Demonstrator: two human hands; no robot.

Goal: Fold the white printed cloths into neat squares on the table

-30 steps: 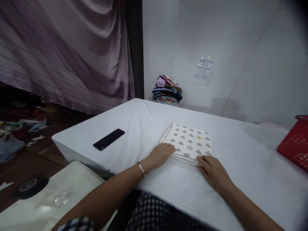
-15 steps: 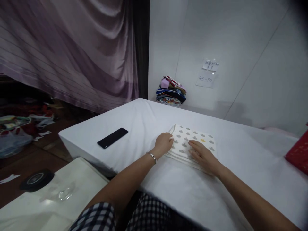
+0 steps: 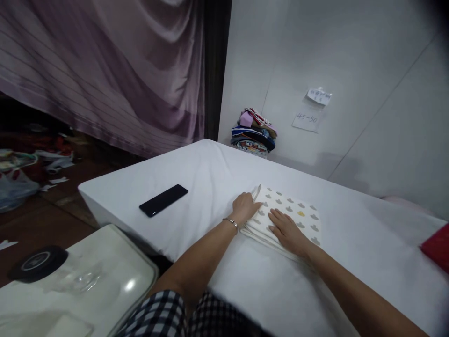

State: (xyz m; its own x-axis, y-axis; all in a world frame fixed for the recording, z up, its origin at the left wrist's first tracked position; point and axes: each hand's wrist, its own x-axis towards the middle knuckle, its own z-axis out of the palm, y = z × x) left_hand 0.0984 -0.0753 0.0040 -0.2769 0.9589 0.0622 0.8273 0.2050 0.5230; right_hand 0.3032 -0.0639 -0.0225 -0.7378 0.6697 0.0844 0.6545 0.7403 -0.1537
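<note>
A folded white cloth [image 3: 294, 208] with grey motifs and a single yellow one lies on the white-covered table. At its left edge my left hand [image 3: 245, 207], with a bracelet on the wrist, has its fingers curled round the fold and the thumb on top. My right hand [image 3: 288, 233] rests flat on the front part of the cloth, fingers stretched out. Several layers show along the front edge. What lies under my right palm is hidden.
A black phone [image 3: 163, 200] lies on the table [image 3: 196, 168] to the left. Folded fabrics are stacked [image 3: 253, 133] by the wall. A red object [image 3: 437, 248] sits at the far right. Lower left, a pale surface [image 3: 115, 262] holds a round black object [image 3: 38, 264].
My right hand has slid slightly left and lies flatter on the cloth. My left thumb now reaches further over the left edge. The view has tilted a little.
</note>
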